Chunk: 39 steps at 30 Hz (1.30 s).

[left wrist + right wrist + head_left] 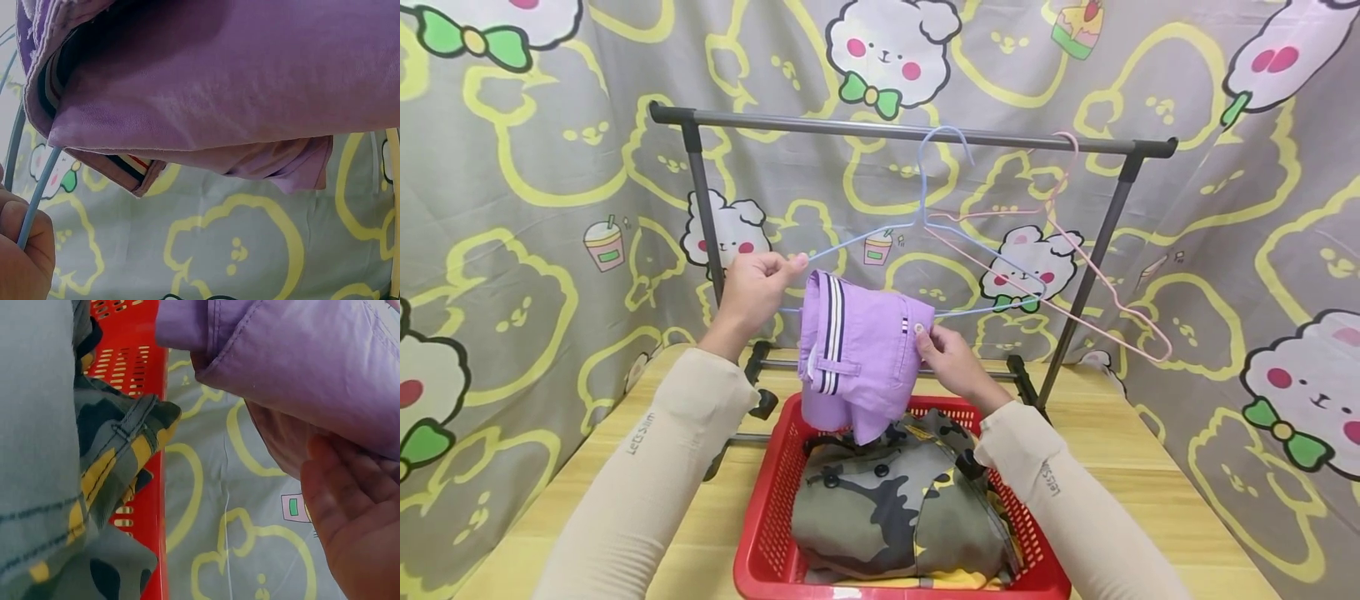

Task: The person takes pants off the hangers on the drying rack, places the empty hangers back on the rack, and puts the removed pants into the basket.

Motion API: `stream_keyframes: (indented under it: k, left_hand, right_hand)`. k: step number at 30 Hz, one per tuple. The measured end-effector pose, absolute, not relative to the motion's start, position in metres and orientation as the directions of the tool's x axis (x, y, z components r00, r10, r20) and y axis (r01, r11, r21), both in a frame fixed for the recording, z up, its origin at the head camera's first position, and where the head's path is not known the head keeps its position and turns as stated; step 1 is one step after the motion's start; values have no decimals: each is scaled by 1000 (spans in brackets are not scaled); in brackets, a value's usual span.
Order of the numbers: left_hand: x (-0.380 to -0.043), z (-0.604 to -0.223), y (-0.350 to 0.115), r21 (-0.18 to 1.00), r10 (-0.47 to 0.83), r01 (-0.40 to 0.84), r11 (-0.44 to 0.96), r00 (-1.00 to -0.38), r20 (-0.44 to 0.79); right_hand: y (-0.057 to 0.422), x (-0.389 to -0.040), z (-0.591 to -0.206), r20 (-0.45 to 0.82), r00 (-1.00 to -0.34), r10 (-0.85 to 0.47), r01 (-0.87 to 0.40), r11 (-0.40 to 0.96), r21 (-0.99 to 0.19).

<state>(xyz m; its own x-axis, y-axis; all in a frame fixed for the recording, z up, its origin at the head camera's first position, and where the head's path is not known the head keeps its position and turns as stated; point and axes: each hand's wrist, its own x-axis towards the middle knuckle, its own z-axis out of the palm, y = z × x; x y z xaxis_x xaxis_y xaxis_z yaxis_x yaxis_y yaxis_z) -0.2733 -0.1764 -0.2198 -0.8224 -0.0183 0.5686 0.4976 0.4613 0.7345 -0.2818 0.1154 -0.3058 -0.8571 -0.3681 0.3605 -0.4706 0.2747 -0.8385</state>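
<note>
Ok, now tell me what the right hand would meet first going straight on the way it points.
The purple garment: the right hand pinches its edge by the button, so that cloth lies first in line. Beyond it, perhaps the blue hanger, though depth is unclear.

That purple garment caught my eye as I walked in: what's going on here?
A person's left hand grips a blue hanger while the right hand pinches the purple garment. The garment covers part of the hanger, above a red basket holding camouflage clothing. Whether it's fully on is hard to tell. A pink hanger hangs from the rail.
</note>
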Motion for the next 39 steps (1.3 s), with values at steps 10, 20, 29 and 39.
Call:
stream_keyframes:
  k: [10, 20, 29, 39]
  left_hand:
    - [-273, -222, -173, 734, -27, 497, 463, -820, 572]
    - [-272, -221, -172, 712, -27, 521, 471, -798, 602]
    - [-274, -223, -173, 680, -27, 535, 501, -776, 630]
    - [-274, -224, -173, 697, -43, 521, 492, -785, 618]
  right_hand:
    - [113, -281, -307, 410, -844, -347, -491, 189, -851]
    - [109, -278, -303, 359, -865, -350, -427, 141, -893]
    - [113, -276, -301, 277, -863, -422, -378, 175, -909]
    - [118, -276, -303, 320, -820, -474, -441, 168, -882]
